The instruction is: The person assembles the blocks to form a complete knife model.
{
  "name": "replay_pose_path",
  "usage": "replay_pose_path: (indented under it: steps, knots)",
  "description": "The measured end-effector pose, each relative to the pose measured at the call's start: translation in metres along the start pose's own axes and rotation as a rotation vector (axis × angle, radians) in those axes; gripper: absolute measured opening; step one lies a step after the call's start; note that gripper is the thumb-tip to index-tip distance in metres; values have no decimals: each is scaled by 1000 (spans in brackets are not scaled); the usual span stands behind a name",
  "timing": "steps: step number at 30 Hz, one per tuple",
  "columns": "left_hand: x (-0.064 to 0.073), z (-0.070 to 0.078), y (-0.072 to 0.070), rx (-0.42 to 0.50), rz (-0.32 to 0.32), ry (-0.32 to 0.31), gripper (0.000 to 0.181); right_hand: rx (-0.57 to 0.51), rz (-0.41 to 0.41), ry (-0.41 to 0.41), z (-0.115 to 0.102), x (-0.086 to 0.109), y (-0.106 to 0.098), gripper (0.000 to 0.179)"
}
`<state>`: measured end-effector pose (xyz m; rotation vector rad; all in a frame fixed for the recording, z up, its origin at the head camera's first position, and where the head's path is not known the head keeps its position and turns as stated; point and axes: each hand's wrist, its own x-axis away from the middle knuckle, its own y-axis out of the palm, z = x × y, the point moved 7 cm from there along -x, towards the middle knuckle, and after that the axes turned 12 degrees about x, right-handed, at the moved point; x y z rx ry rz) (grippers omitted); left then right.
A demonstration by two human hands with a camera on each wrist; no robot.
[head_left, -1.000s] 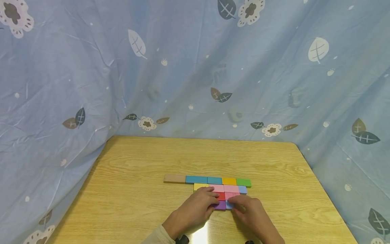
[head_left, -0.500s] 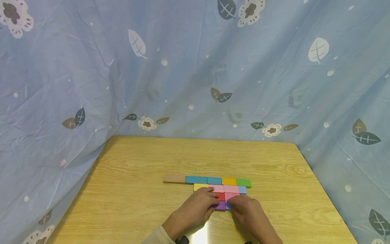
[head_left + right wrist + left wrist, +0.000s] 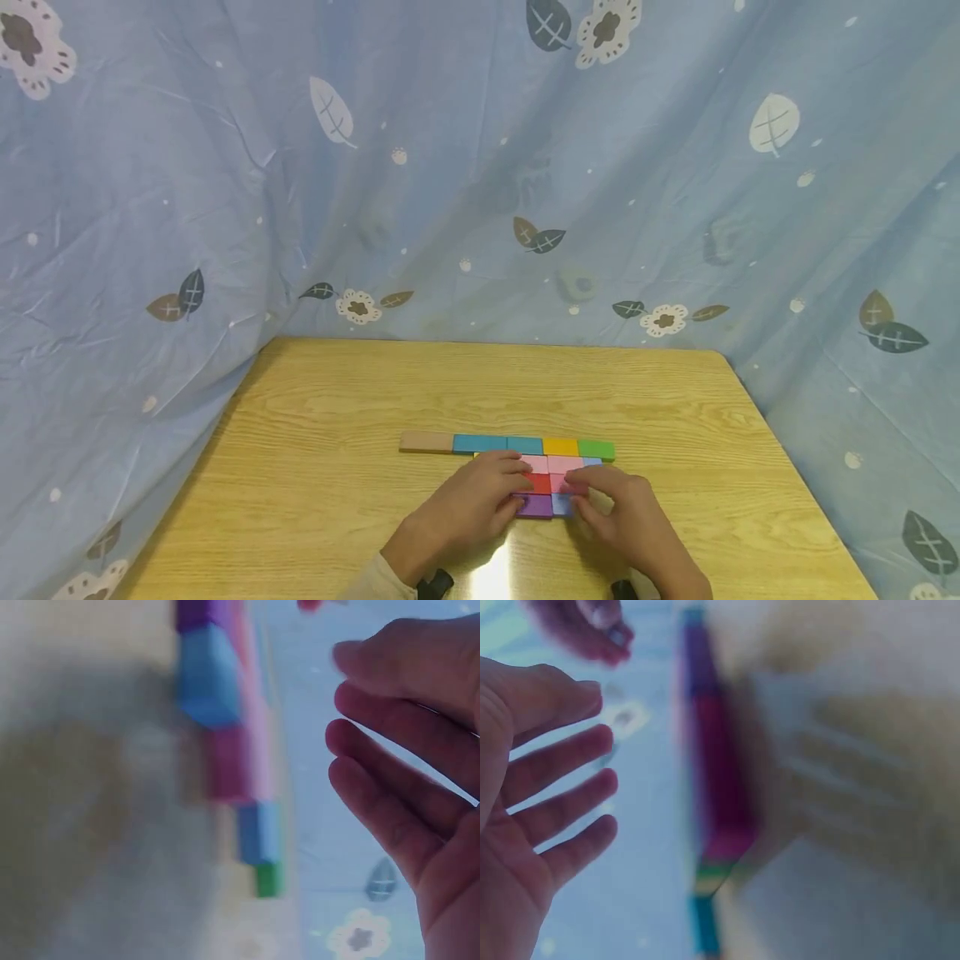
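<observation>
Coloured blocks lie in rows on the table. The back row runs from a tan block point(image 3: 426, 442) through blue blocks and a yellow-orange block point(image 3: 560, 447) to a green block point(image 3: 597, 450). Shorter rows abut it in front, among them a red block point(image 3: 540, 482), a purple block point(image 3: 536, 506) and a light blue block point(image 3: 561, 504). My left hand point(image 3: 480, 496) hovers over the left part, hiding some blocks, its spread fingers holding nothing in the left wrist view. Above the right end is my right hand point(image 3: 630, 512), fingers extended and apart from the light blue block point(image 3: 206, 675).
The wooden table point(image 3: 315, 400) extends around the blocks on all sides. A blue curtain point(image 3: 450, 167) with leaf and flower prints hangs behind it and along both sides. Glare falls on the tabletop between the wrists.
My right hand has let go of the light blue block and its fingers have spread. The left hand has lifted and shifted slightly left. The blocks keep their arrangement; the head view has shifted slightly.
</observation>
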<state>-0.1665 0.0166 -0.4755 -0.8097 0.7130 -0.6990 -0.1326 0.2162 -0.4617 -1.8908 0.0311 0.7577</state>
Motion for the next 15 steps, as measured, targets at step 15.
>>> replay_pose_path:
  steps: [15]
  knots:
    - [73,-17,-225,-302,578,-11,33,301,252,-59,41,-57,-133,53]
